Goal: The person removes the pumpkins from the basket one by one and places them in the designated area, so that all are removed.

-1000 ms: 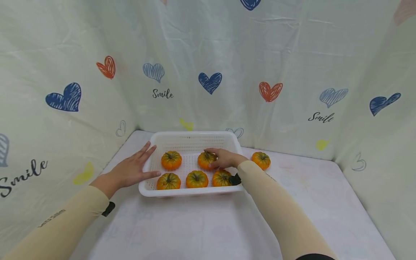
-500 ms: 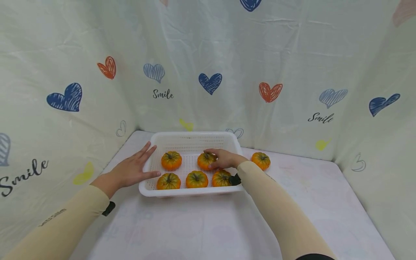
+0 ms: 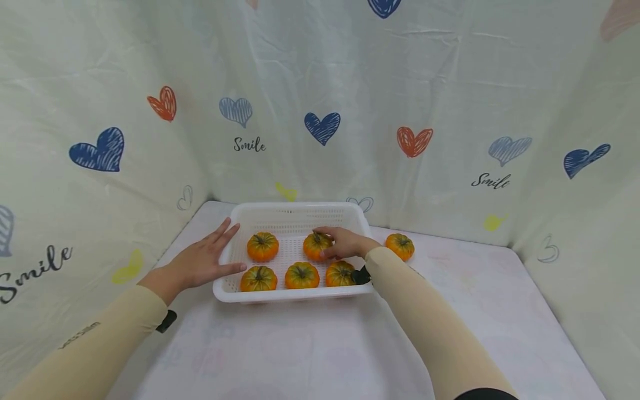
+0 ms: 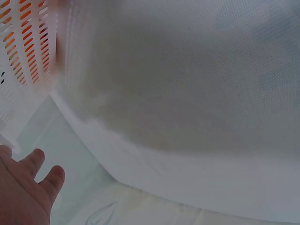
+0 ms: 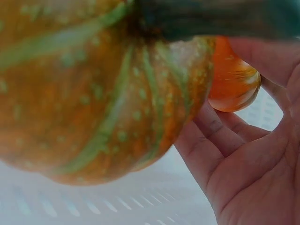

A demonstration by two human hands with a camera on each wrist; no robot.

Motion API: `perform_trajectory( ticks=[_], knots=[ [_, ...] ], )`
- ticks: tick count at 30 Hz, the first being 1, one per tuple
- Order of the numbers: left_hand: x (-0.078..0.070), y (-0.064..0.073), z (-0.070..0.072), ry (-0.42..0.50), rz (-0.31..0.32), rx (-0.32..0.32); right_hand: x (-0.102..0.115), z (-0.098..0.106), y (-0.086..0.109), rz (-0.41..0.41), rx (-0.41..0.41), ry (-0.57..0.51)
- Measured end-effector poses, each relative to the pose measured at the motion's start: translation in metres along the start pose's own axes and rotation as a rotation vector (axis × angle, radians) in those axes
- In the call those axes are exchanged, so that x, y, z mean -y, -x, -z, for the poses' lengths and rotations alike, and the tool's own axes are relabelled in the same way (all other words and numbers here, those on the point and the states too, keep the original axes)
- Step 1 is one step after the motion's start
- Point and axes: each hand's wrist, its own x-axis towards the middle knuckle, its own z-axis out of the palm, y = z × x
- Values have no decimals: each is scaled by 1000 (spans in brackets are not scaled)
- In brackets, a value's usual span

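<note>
The left hand [image 3: 202, 262], spread wide and holding nothing, lies at the left rim of the white basket [image 3: 295, 296], presumably to steady it; its long axis runs left-right. Inside, in the far row, the right hand [image 3: 348, 244] pinches a squat pumpkin [image 3: 313, 248], stem upward. Another pumpkin [image 3: 399, 247] sits right, on the worktop [image 3: 480, 300].

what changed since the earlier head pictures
Nothing visibly moved; the head view merely shifted slightly. The right hand still holds the back right pumpkin in the white basket, the left hand stays spread at the basket's left end, and the pumpkin outside lies where it was.
</note>
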Motion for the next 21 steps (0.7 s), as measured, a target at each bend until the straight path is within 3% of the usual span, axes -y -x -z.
perform_trajectory(
  ticks=[21],
  knots=[
    [1, 0, 3, -20, -19, -2, 15, 20, 14, 78, -11, 19]
  ],
)
